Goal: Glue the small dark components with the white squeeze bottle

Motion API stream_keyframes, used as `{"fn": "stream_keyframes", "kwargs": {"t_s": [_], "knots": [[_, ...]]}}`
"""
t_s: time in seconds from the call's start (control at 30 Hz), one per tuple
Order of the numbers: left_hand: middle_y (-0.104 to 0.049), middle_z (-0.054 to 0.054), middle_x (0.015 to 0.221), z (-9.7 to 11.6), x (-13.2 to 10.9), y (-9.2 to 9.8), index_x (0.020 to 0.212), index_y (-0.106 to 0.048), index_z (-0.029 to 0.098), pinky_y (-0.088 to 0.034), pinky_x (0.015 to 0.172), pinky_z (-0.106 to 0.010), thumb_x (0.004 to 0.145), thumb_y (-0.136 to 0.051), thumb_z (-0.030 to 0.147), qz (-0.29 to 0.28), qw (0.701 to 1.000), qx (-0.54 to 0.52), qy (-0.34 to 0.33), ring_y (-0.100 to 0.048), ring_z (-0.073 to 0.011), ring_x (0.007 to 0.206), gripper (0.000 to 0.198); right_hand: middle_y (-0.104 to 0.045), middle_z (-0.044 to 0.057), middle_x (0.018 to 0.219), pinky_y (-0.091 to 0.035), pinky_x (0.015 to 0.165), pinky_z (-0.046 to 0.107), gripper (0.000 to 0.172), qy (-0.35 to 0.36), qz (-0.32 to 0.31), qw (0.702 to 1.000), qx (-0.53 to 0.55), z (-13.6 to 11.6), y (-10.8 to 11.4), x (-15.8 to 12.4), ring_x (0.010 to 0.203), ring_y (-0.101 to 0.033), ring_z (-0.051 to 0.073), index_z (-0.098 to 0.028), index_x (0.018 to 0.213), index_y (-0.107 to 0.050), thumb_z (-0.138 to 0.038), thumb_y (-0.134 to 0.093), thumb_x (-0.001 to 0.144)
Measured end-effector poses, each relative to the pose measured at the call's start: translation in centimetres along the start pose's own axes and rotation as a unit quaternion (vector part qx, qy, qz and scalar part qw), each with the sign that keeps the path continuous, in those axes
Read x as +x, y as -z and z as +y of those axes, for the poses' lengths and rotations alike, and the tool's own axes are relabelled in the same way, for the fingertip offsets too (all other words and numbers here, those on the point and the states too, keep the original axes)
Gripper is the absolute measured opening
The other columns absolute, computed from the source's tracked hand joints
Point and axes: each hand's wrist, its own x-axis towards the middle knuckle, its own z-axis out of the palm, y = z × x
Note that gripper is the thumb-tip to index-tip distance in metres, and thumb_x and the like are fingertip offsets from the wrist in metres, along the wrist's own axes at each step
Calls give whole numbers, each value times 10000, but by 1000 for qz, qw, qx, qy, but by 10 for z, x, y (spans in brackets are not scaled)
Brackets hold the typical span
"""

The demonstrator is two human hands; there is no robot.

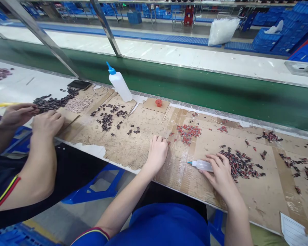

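Note:
My left hand (157, 150) rests on the cardboard-covered bench (133, 147), fingers curled in a pinch beside a pile of small red parts (188, 132); what it pinches is too small to make out. My right hand (219, 172) is wrapped round a small clear squeeze bottle (202, 165) with a blue tip pointing left. A heap of dark red-and-black parts (240, 164) lies just right of that hand.
A co-worker's hands (33, 118) work at dark parts (52, 101) on the left. A white bottle with a blue nozzle (120, 83), a red cap (158, 102) and a phone (79, 84) stand at the back. A green conveyor (195, 85) runs behind.

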Motion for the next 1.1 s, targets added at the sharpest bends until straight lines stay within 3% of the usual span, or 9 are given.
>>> {"fn": "stream_keyframes", "kwargs": {"t_s": [0.1, 0.17, 0.3, 0.43, 0.5, 0.67, 0.8, 0.93, 1.1], "knots": [[-645, -119, 910, 7, -6, 4, 835, -661, 176, -393, 831, -418, 903, -495, 157, -32, 998, -13, -46, -498, -282, 949, 180, -708, 100, 954, -504, 810, 419, 360, -75, -4, 991, 115, -8, 3, 2, 963, -602, 287, -219, 939, -668, -541, -648, 779], [-667, -86, 919, 12, -14, 5, 877, -665, 205, -378, 836, -392, 912, -501, 163, -64, 993, -50, -85, -505, -259, 969, 173, -713, 69, 835, -507, 653, 333, 377, -152, 13, 967, 205, -16, 4, 4, 745, -630, 226, -207, 893, -664, -542, -700, 723], [-690, -37, 841, 20, -30, -4, 837, -703, 255, -338, 838, -380, 900, -561, 179, -119, 977, -118, -130, -536, -224, 896, 173, -649, 13, 619, -395, 464, 255, 365, -250, 101, 881, 388, -30, -5, 10, 485, -511, 132, -182, 757, -676, -530, -728, 657], [-688, -34, 827, 22, -35, -15, 817, -742, 279, -328, 830, -384, 868, -627, 195, -74, 985, -132, -77, -532, -230, 902, 151, -629, 7, 597, -336, 433, 238, 364, -309, 192, 782, 505, -38, -21, 18, 465, -479, 111, -170, 689, -648, -469, -791, 538], [-696, -36, 838, 21, -35, -15, 822, -750, 281, -333, 837, -395, 855, -649, 208, -63, 988, -132, -55, -540, -235, 912, 129, -615, 2, 581, -322, 420, 232, 363, -328, 204, 763, 518, -41, -26, 19, 446, -459, 101, -172, 662, -618, -483, -775, 555], [-740, -50, 982, 17, -35, -6, 973, -735, 285, -352, 890, -424, 821, -687, 190, -82, 981, -169, -53, -583, -255, 1022, 186, -547, -25, 483, -362, 443, 248, 336, -330, 207, 815, 430, -51, -32, 16, 436, -461, 114, -179, 602, -595, -480, -740, 632], [-755, -38, 985, 15, -37, -4, 975, -733, 283, -355, 917, -431, 808, -673, 138, -100, 977, -184, -43, -609, -250, 1060, 228, -591, 2, 518, -415, 490, 267, 302, -307, 222, 848, 371, -58, -37, 12, 485, -515, 140, -171, 580, -617, -445, -717, 661], [-763, -31, 957, 18, -35, -6, 933, -736, 270, -345, 933, -440, 801, -676, 146, -96, 977, -192, -8, -637, -239, 1029, 192, -629, 20, 560, -435, 521, 269, 302, -291, 209, 867, 348, -57, -41, 10, 526, -548, 151, -158, 590, -641, -435, -696, 695], [-767, -13, 949, 26, -31, 2, 892, -739, 267, -337, 966, -441, 785, -696, 129, -124, 974, -185, 34, -639, -227, 1044, 179, -634, 20, 560, -441, 510, 263, 313, -292, 201, 866, 353, -54, -43, 11, 520, -551, 151, -148, 601, -648, -444, -695, 690]]}}
